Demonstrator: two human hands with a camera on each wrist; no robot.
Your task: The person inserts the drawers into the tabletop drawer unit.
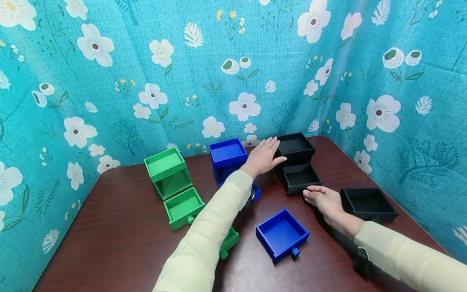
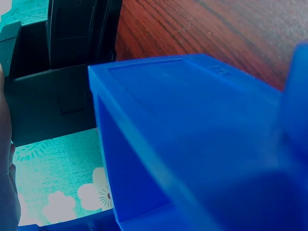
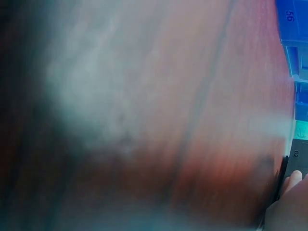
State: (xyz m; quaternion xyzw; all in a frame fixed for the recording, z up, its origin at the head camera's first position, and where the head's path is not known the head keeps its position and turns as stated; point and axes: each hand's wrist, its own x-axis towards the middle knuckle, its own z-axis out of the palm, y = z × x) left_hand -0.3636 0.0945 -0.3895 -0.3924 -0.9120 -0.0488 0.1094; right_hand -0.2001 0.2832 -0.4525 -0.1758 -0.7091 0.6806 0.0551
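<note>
My left hand (image 1: 263,157) rests with straight fingers against the upper left side of a small black cabinet (image 1: 297,146), thumb spread toward its front. From that cabinet's lower part a black drawer (image 1: 302,177) sticks out toward me. My right hand (image 1: 324,205) has its fingers bent at the drawer's front and pinches it there; the fingertips cover the spot held. In the left wrist view the black cabinet (image 2: 53,103) stands beside a blue cabinet (image 2: 192,110). The right wrist view is mostly blurred tabletop, with my right hand (image 3: 291,202) at the corner.
A loose black drawer (image 1: 368,202) lies right of my right hand. A loose blue drawer (image 1: 282,235) is in front, and a blue cabinet (image 1: 228,154) stands behind my left sleeve. At left is a green cabinet (image 1: 166,166) with its drawer (image 1: 184,207) out; another green drawer (image 1: 230,243) is partly hidden.
</note>
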